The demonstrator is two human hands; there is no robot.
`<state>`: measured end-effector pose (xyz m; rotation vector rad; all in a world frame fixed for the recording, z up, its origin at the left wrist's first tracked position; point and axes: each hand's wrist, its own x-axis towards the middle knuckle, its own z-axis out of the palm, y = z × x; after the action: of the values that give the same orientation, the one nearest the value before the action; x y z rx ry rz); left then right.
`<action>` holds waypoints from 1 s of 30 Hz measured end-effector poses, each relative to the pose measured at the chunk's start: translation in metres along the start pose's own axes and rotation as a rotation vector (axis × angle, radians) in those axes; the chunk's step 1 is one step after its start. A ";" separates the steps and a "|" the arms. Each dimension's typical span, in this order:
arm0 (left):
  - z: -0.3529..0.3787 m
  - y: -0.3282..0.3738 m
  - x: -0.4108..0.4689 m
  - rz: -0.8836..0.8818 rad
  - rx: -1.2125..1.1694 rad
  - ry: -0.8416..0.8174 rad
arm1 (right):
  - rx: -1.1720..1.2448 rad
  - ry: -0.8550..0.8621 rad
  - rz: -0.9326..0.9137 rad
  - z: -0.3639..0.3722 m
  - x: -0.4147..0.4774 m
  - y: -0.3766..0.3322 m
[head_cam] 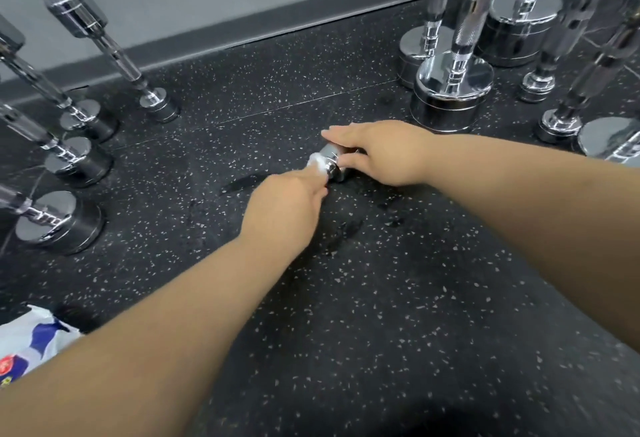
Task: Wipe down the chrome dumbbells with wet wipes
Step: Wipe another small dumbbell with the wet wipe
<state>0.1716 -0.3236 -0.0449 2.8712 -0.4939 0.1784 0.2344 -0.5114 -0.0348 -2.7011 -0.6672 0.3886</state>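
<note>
Step in hand: wiping one end of a small dumbbell (335, 159), which lies on the speckled floor (346, 298) in front of you; your left hand (287, 208) reaches forward, fingers pinched on the wipe (318, 161) against the chrome; your right hand (384, 156) arches over the dumbbell, fingers and thumb gripping it steady; next, probably roll it and work toward the handle

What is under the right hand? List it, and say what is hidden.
A small chrome dumbbell lies on the floor under the right hand; only one end shows, with the wipe on it. The rest is covered.
</note>
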 end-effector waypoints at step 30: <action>-0.006 -0.096 0.019 0.016 0.101 -0.027 | 0.332 0.437 0.139 0.036 0.087 -0.052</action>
<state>0.2216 -0.2400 -0.0548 2.9720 -0.5271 0.1724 0.2757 -0.4166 -0.0642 -2.4005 -0.2627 -0.0614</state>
